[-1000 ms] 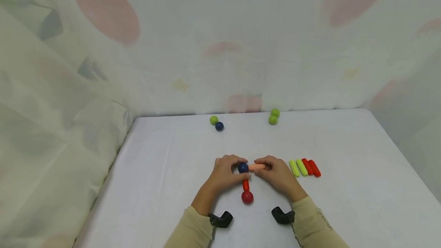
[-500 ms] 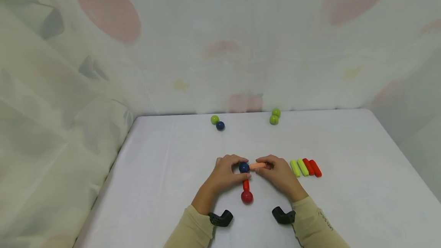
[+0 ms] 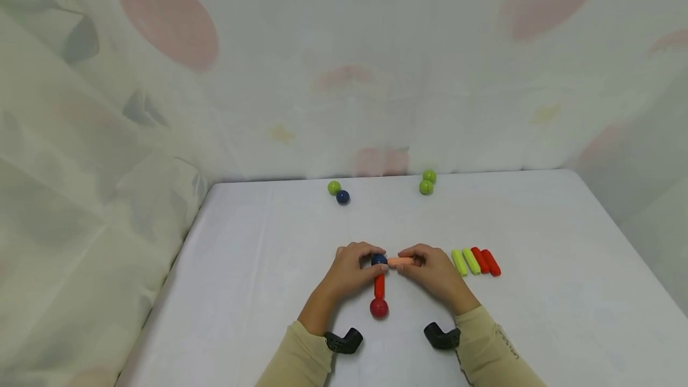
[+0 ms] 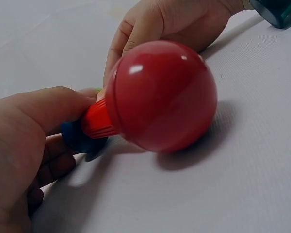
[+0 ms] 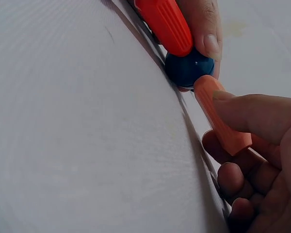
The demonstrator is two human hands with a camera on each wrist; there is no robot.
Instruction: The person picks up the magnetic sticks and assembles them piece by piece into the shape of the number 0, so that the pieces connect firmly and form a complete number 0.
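Observation:
A dark blue ball (image 3: 378, 260) is gripped between thumb and fingers of my left hand (image 3: 350, 269). From it a ribbed red rod (image 3: 379, 286) runs toward me, with a larger red ball (image 3: 378, 308) on its near end; that ball looms large in the left wrist view. My right hand (image 3: 430, 270) pinches an orange rod (image 5: 220, 116) between thumb and fingers. In the right wrist view the orange rod's end touches the blue ball (image 5: 189, 69); whether it is fastened there I cannot tell.
Right of my right hand lie two yellow-green rods (image 3: 465, 262) and two red rods (image 3: 486, 261) side by side. At the back of the white table (image 3: 258, 291) sit a green ball (image 3: 334, 187) with another blue ball (image 3: 343, 197), and two more green balls (image 3: 427, 183) touching.
The red rod with its red ball has swung slightly left, now pointing straighter toward me. My left thumb has shifted a little up and left. The right hand keeps its pinch on the orange rod.

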